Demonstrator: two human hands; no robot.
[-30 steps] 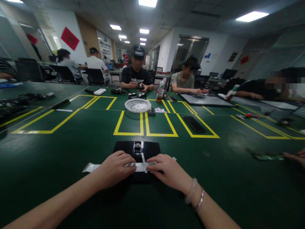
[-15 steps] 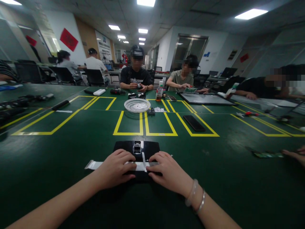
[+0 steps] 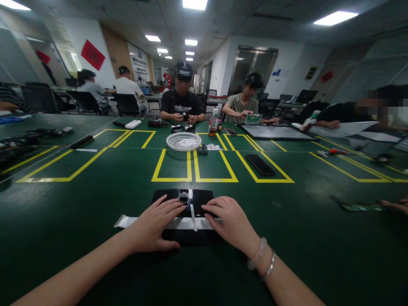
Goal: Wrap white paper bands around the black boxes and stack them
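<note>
You're in an office-like electronics workroom: beyond the green table (image 3: pixel 79 210) are office chairs (image 3: pixel 128 104) and a monitor (image 3: pixel 306 96); above it, light panels (image 3: pixel 194 4); at its far side, a hand-held circuit board (image 3: pixel 254 119).

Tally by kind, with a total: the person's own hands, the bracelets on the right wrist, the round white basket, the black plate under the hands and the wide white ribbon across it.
Hands: 2 (left hand, right hand)
Bracelets: 2 (pale bracelet, silver bracelet)
Basket: 1
Black plate: 1
Wide white ribbon: 1
Total: 7
</note>
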